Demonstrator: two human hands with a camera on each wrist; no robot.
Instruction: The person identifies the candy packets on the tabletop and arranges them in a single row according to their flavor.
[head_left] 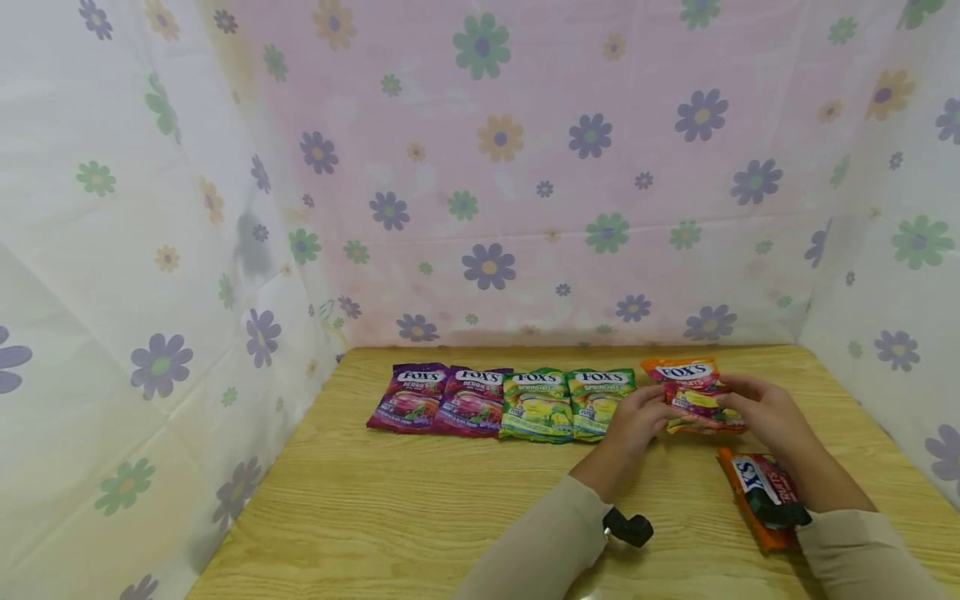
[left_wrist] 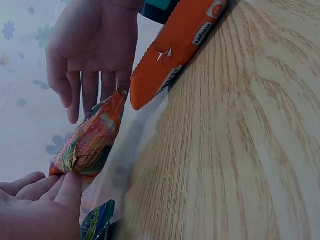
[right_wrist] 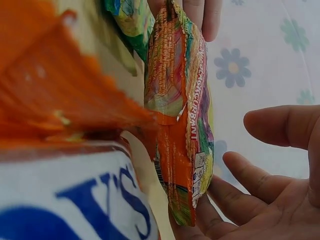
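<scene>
An orange Fox's candy bag [head_left: 686,390] is tilted between both hands at the right end of a row of bags. My left hand [head_left: 636,421] pinches its left edge, the thumb against the near side in the left wrist view. At the opposite edge is my right hand [head_left: 768,417]. Its extended fingers [right_wrist: 250,195] touch the bag, while its thumb stands apart in the right wrist view. A second orange candy bag [head_left: 757,483] lies nearer, below the right forearm, which partly covers it.
Two purple berry candy bags [head_left: 408,404] and two green candy bags [head_left: 536,408] lie side by side along the back of the wooden table [head_left: 420,508]. Flowered cloth [head_left: 525,208] hangs behind and at both sides. Each wrist bears a black device [head_left: 628,527].
</scene>
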